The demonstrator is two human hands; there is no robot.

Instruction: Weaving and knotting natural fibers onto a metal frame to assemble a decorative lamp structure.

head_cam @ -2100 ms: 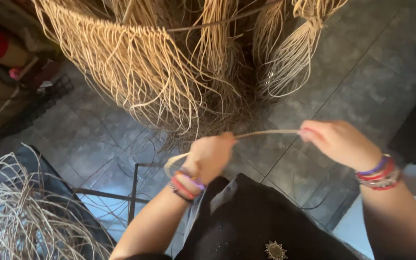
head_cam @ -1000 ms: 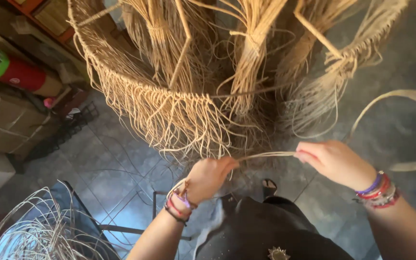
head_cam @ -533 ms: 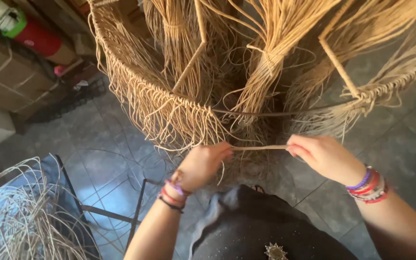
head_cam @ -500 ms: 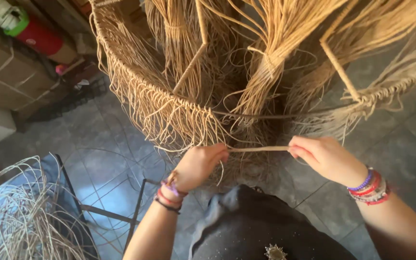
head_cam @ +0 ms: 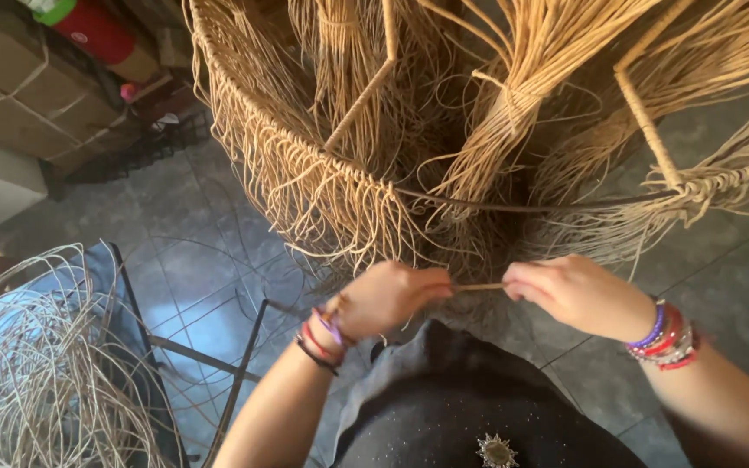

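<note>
— Grey tiled floor (head_cam: 175, 234); where was the cane strand (head_cam: 478, 287)?
— Below the woven frame's fringe (head_cam: 331, 199), stretched between left hand (head_cam: 387, 299) and right hand (head_cam: 569, 290).
— Grip?
— Both pinched closed on it.

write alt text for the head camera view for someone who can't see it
Seen from above, a person's left hand and right hand pinch a thin cane strand stretched between them, under a large fringed wicker frame. Loose cane coils lie lower left on a grey tiled floor.
</note>
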